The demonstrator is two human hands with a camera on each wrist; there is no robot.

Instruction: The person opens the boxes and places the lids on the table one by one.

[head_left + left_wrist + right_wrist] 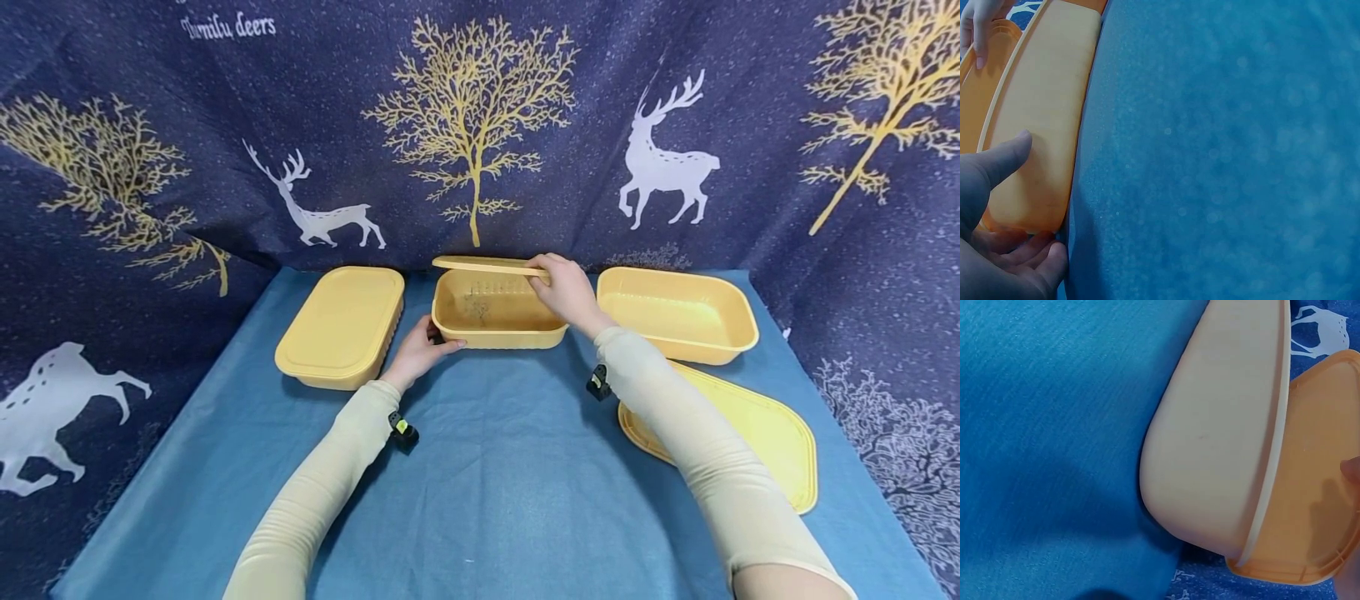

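The right hand has its fingers closed on the edge of a yellow lid, with the thumb under it. The left hand has its fingers bent round the left end of the middle box, and its thumb lies on the front side. That box sits on the desk, near the back. The lid is tipped up over the back of the box, so the top is open. To the left is a box with its lid on. To the right is an open box. A loose lid lies in front of it, partly behind the right sleeve. Behind everything hangs a dark blue cloth with deer and trees.
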